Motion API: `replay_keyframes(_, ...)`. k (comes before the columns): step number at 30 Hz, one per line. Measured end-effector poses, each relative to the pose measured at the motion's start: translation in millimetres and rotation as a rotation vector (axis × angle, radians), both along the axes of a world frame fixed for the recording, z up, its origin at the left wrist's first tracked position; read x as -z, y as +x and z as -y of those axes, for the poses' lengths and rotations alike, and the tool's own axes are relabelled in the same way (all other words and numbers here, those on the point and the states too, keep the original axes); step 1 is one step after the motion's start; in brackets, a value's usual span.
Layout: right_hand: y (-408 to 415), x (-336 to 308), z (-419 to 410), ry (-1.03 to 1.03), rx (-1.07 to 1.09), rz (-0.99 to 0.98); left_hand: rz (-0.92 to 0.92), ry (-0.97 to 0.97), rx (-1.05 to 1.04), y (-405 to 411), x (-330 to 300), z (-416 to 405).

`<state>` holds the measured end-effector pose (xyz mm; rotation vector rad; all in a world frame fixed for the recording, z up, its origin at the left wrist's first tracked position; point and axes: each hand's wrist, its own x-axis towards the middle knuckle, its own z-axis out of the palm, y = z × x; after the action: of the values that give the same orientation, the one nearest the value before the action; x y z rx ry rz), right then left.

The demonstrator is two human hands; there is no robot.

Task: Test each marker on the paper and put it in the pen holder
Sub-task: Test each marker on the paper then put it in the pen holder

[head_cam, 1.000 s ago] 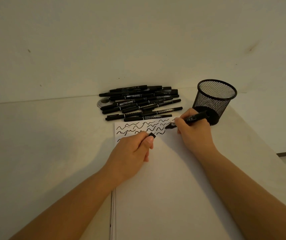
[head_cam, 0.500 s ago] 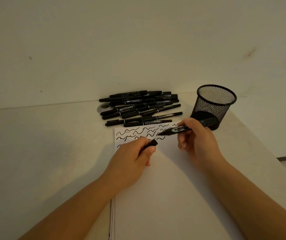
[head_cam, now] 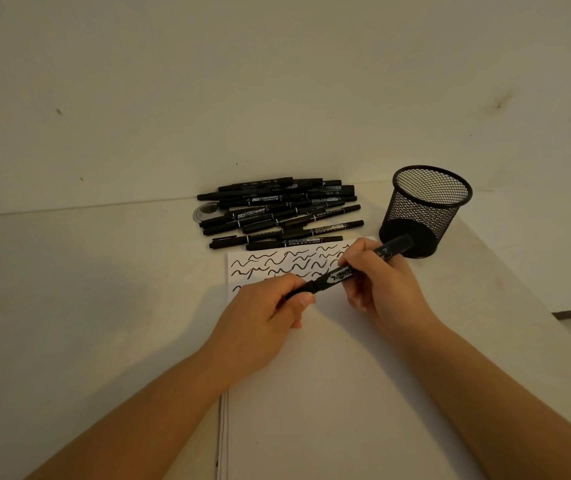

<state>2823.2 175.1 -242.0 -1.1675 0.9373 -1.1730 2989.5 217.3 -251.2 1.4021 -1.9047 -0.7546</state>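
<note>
My right hand (head_cam: 381,282) grips a black marker (head_cam: 346,271) by its barrel, slanted over the white paper (head_cam: 329,393). The marker's lower end meets the black cap (head_cam: 303,289) that my left hand (head_cam: 259,323) pinches between thumb and fingers. Several wavy black test lines (head_cam: 277,263) cover the paper's top edge. A pile of several black markers (head_cam: 277,213) lies just beyond the paper. The black mesh pen holder (head_cam: 426,209) stands upright at the paper's far right corner, with nothing visible inside.
A round clear disc (head_cam: 204,213) lies partly under the left end of the marker pile. The paper is the top sheet of a stack (head_cam: 222,438). A pale wall rises right behind the markers. The table's right edge (head_cam: 526,299) runs diagonally past the holder.
My right hand lifted the marker's tip off the paper and swung it left and down. My left hand brought the cap up to meet it; the two are now joined.
</note>
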Motion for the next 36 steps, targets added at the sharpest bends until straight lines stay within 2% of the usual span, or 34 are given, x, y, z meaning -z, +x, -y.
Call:
replay_keyframes(5,-2,1,-2,-0.01,-0.122,0.022,0.006,-0.049,0.006,0,-4,-2)
replay_keyframes(10,-1,-1,-6,-0.045,-0.105,-0.037,0.255,-0.251,0.004,-5,-7,-7)
replay_keyframes(15,4,0,-8,-0.024,-0.068,0.072,0.242,-0.32,-0.034,-10,-13,-14)
replay_keyframes(19,6,1,-9,-0.011,-0.087,0.146,0.216,-0.248,-0.012,-12,-10,-14)
replay_keyframes(26,7,-1,-14,-0.095,-0.123,0.106,-0.147,0.044,0.152,-9,-11,-14)
replay_keyframes(36,7,-8,-19,-0.16,-0.156,0.103,-0.422,0.378,0.347,-3,-10,-13)
